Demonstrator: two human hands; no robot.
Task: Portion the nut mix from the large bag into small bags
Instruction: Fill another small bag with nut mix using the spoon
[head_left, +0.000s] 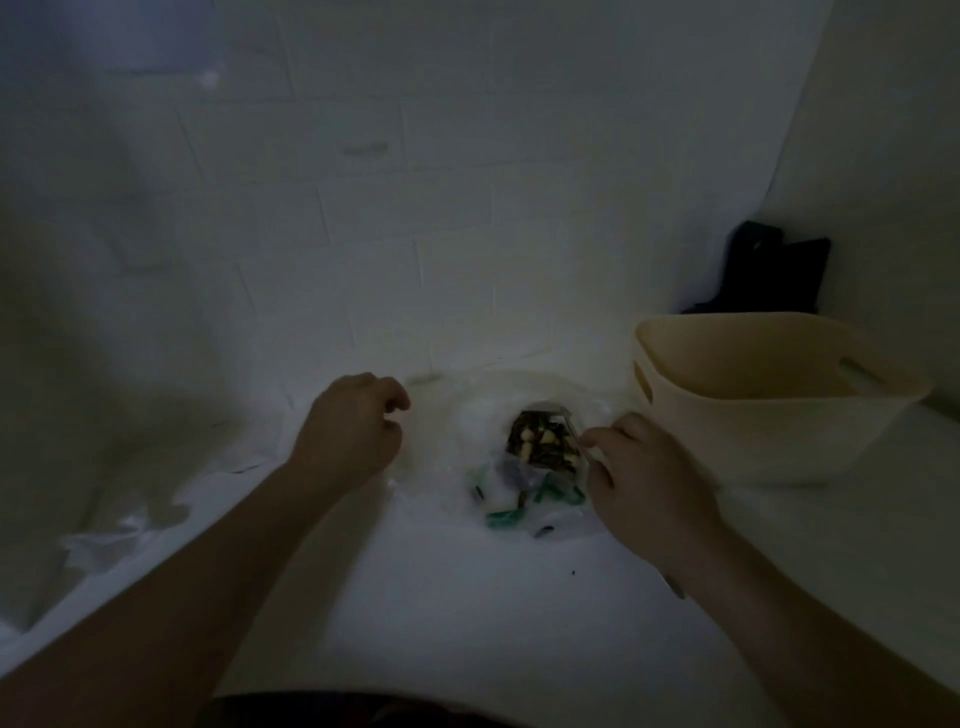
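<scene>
The scene is dim. A large clear bag with green print (524, 499) lies on the white surface, its mouth open and showing the brown and pale nut mix (543, 441). My right hand (644, 483) pinches the right edge of that bag's mouth. My left hand (353, 426) hovers to the left of the bag with curled fingers; whether it holds a thin clear small bag is too blurred to tell. A pale, filmy plastic sheet (519, 389) lies behind the nut bag.
A cream plastic basket (769, 400) with handle slots stands at the right, close to my right hand. A dark object (774, 275) sits behind it in the corner. A white tiled wall rises at the back. Crumpled clear plastic (119, 535) lies at the left.
</scene>
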